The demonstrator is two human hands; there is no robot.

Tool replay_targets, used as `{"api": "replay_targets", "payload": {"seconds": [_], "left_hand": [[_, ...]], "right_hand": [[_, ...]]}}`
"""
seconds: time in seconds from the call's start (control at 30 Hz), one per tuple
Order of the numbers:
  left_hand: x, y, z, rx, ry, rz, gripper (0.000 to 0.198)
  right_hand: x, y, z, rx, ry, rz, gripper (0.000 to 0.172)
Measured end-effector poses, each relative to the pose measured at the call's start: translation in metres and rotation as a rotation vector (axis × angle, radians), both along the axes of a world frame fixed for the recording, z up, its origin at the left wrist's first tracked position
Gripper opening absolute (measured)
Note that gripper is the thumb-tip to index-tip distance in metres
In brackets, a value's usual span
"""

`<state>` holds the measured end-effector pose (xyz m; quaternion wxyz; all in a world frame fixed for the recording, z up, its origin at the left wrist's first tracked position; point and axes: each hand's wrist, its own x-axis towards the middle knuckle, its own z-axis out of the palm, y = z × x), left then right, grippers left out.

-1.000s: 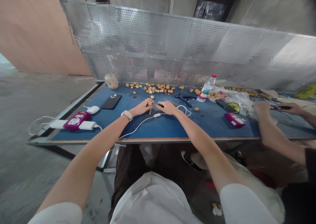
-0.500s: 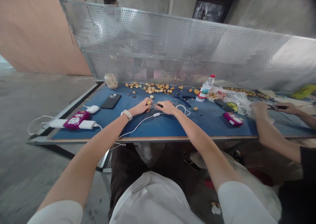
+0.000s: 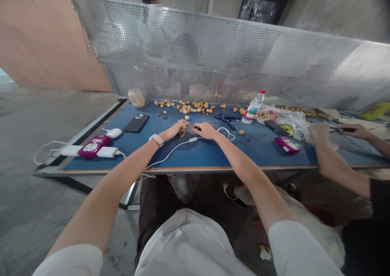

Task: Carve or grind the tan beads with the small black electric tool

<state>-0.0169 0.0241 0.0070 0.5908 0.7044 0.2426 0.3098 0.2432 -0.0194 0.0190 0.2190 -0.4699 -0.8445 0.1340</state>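
My left hand (image 3: 174, 131), with a pale watch band at the wrist, is closed around a small round tan fruit or nut (image 3: 184, 128) just above the blue tabletop. Close on its right, my right hand (image 3: 208, 130) grips a tool with a black handle (image 3: 197, 128). A thin metal tip points left at the tan piece; whether it touches I cannot tell, and its exact kind is too small to make out. Beyond my hands lie several more round tan pieces (image 3: 195, 106) and blue-handled pliers (image 3: 227, 121). A white cable (image 3: 173, 150) runs beneath my hands.
At left are a black phone (image 3: 137, 123) and a purple pack (image 3: 95, 146) beside white plugs. A water bottle (image 3: 253, 108), clear plastic bag (image 3: 292, 119) and second purple pack (image 3: 287, 145) stand right. A co-worker's arms (image 3: 338, 158) work there. Perforated metal panel (image 3: 207, 57) closes the back.
My left hand has turned slightly around the tan piece, and the tool's tip now shows close against it. The view has shifted a little.
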Motion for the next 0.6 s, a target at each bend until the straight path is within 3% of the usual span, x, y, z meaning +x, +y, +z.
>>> {"api": "replay_targets", "payload": {"seconds": [0.33,0.6], "left_hand": [[0.0020,-0.0003,-0.0015,0.002,0.008,0.029,0.032],[0.0016,-0.0042,0.0024,0.002,-0.004,0.037,0.027]], "right_hand": [[0.0001,0.0006,-0.0011,-0.001,0.001,0.009,0.053],[-0.0001,0.0006,-0.0010,-0.002,-0.003,0.015,0.056]]}}
